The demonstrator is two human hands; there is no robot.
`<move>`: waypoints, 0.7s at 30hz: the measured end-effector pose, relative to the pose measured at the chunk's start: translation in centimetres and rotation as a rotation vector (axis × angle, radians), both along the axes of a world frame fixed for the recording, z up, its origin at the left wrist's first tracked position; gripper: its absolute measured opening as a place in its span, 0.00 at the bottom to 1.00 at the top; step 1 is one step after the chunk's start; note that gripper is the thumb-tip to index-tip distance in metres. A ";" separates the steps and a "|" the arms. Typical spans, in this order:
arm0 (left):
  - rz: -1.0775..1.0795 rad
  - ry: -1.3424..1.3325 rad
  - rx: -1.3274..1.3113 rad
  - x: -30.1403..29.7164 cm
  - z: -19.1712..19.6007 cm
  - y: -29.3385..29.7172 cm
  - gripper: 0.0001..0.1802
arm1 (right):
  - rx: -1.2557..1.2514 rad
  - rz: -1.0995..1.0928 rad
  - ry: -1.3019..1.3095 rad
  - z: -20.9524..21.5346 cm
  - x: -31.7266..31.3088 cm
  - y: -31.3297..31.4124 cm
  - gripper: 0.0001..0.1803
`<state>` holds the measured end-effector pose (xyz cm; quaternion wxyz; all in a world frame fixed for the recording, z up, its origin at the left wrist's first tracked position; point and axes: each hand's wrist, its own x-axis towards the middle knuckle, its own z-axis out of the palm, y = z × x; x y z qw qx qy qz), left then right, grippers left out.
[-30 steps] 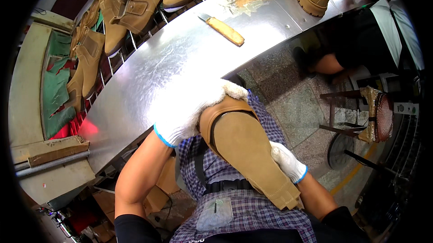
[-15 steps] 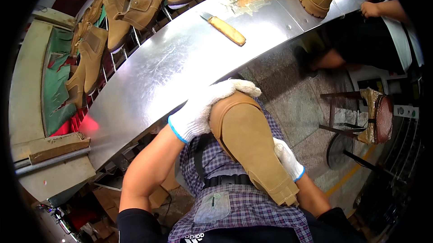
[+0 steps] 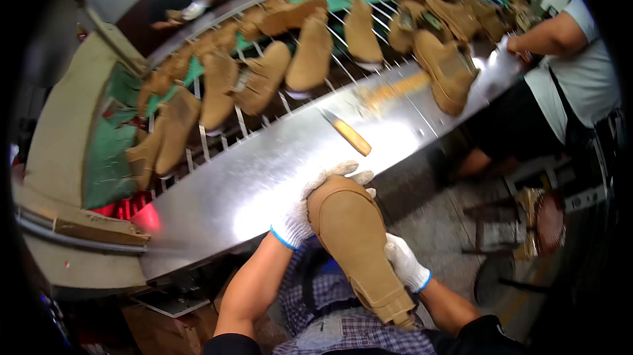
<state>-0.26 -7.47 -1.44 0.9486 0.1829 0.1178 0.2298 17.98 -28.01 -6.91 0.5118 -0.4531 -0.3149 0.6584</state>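
A tan suede boot (image 3: 353, 239) is held up in front of my body, its rounded toe toward the metal bench and its heel end toward me. My left hand (image 3: 297, 210), in a white knit glove with a blue cuff, is wrapped round the toe end, with fingertips showing beyond it. Against the boot's right side lies my gloved right hand (image 3: 404, 264), gripping it; some of its fingers are hidden behind the boot. On the bench beyond rests a short knife (image 3: 353, 137) with a yellowish wooden handle, touched by neither hand.
The shiny metal bench edge (image 3: 217, 200) curves across in front of me. Behind it, a wire rack (image 3: 283, 103) carries several tan boots. One tan boot (image 3: 446, 77) sits on the bench at right. A co-worker (image 3: 560, 58) stands at far right, near a stool (image 3: 547, 223).
My view has swung upward, bringing more of the rack and other people into sight. Both hands still grip the boot, and the left fingers are spread more around its toe.
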 end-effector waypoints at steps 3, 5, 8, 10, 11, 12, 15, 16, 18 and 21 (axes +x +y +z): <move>0.112 0.321 0.220 -5.6 2.7 3.8 0.37 | 0.040 0.101 -0.093 3.7 -3.6 4.2 0.42; 0.210 0.516 0.371 -8.6 3.9 4.6 0.28 | 0.044 0.256 -0.301 5.4 -5.2 5.6 0.42; 0.182 0.776 0.785 -12.7 2.3 4.1 0.23 | -0.134 0.655 -0.612 8.3 -5.6 6.7 0.44; 0.152 1.070 1.021 -13.7 0.8 2.3 0.25 | -0.071 0.923 -0.836 8.9 -4.3 7.1 0.41; 0.141 1.182 1.169 -13.8 0.7 1.7 0.26 | -0.060 1.093 -0.937 10.5 -3.0 8.1 0.38; 0.076 1.212 1.247 -14.2 0.8 2.1 0.32 | 0.066 0.963 -0.961 10.3 -1.3 8.3 0.36; -0.205 1.123 1.192 -15.6 3.4 3.3 0.42 | 0.509 0.349 -1.217 9.1 1.0 12.3 0.33; -0.094 0.973 0.986 -16.2 2.1 3.3 0.44 | 0.453 0.255 -1.373 9.6 0.9 14.8 0.33; 0.121 0.653 0.604 -17.8 -1.1 3.4 0.47 | 0.485 0.054 -1.737 9.3 1.3 19.3 0.33; 0.320 0.462 0.269 -18.4 -2.8 1.6 0.39 | 0.779 -0.087 -1.670 10.0 -0.9 20.0 0.36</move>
